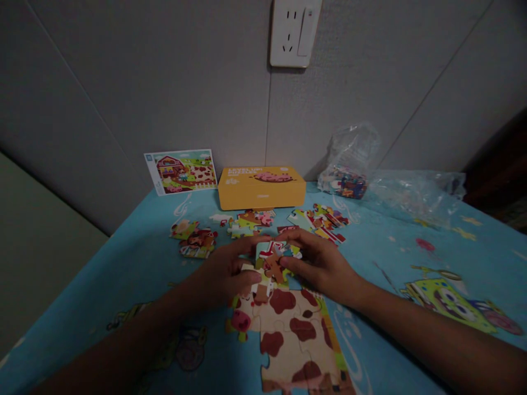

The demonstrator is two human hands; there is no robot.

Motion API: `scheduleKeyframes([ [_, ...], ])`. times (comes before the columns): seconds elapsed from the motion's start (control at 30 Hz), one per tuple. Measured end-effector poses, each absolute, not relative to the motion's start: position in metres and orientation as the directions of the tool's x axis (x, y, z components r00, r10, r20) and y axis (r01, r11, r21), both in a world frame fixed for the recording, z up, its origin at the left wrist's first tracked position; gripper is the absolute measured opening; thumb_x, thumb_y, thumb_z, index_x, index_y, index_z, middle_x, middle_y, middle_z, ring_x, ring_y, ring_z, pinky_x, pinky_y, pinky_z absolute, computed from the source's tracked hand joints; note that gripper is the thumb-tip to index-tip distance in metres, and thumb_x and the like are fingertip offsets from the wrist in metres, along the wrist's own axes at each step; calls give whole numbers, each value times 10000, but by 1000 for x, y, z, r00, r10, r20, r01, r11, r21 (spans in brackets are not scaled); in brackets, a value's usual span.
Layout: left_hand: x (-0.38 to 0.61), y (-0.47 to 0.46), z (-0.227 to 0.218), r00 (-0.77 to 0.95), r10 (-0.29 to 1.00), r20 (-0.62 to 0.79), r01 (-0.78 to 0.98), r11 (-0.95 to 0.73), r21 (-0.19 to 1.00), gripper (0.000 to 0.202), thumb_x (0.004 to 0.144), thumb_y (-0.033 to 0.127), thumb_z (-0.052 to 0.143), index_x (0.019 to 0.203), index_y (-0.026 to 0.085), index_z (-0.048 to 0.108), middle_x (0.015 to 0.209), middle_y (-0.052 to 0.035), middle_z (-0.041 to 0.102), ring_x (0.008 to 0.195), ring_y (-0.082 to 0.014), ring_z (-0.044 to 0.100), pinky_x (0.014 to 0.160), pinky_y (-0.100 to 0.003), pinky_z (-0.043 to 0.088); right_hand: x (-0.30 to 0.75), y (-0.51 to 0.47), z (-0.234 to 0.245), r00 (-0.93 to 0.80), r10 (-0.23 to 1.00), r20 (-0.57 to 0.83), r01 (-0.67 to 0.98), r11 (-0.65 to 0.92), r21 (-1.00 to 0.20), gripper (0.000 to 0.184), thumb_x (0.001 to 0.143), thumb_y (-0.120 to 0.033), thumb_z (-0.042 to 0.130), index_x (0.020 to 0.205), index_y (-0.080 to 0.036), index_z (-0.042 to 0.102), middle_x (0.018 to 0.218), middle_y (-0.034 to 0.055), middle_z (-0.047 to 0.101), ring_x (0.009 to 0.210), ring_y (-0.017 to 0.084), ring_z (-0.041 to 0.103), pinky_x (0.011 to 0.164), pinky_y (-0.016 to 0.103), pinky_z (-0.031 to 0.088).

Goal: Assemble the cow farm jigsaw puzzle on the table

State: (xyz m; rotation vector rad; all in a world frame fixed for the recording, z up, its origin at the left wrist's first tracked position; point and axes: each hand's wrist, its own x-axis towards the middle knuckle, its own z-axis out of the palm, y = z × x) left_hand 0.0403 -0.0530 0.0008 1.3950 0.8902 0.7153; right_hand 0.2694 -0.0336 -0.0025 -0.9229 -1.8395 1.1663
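My left hand (222, 271) and my right hand (319, 263) meet over a jigsaw on a blue cartoon tablecloth (123, 263). Both pinch a small group of joined puzzle pieces (275, 258) at the top of the assembled cow section (288, 334), whose cream and brown-spotted pieces lie nearer me. The fingers of both hands are closed around the pieces' edges. Loose pieces (195, 240) lie to the left, with more loose pieces (321, 219) just beyond my hands.
A yellow puzzle box (261, 187) stands at the wall, with a reference picture card (181, 171) leaning to its left. Two clear plastic bags (349, 164) lie at the back right, one holding coloured pieces. A wall socket (293, 33) is above.
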Motion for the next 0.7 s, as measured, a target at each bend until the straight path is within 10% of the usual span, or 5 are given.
scheduleKeyframes([
  [0.27,40,-49,2,460,887,-35,94,-9,996,553,765,173,645,1305,239,551,922,-8,638,511,-53,547,502,-194,471,307,14,-4,-1,916,401,606,320,-728,358,826,-372,627,1114,-160,639,836,58,682,685,188,567,635,316,429],
  [0.53,34,-48,-3,447,891,77,257,-211,943,292,817,180,583,1090,205,686,946,-41,674,580,-93,592,530,-215,486,318,31,-11,-113,890,442,880,296,-372,305,859,-367,615,1030,-154,750,972,138,697,922,290,590,861,446,419],
  [0.7,37,-52,4,474,878,68,103,-132,986,384,809,167,582,1188,212,619,899,-35,688,578,-101,597,537,-220,476,305,11,6,-106,823,558,800,404,-444,199,855,-334,629,924,-185,741,978,121,692,928,279,594,857,442,431],
])
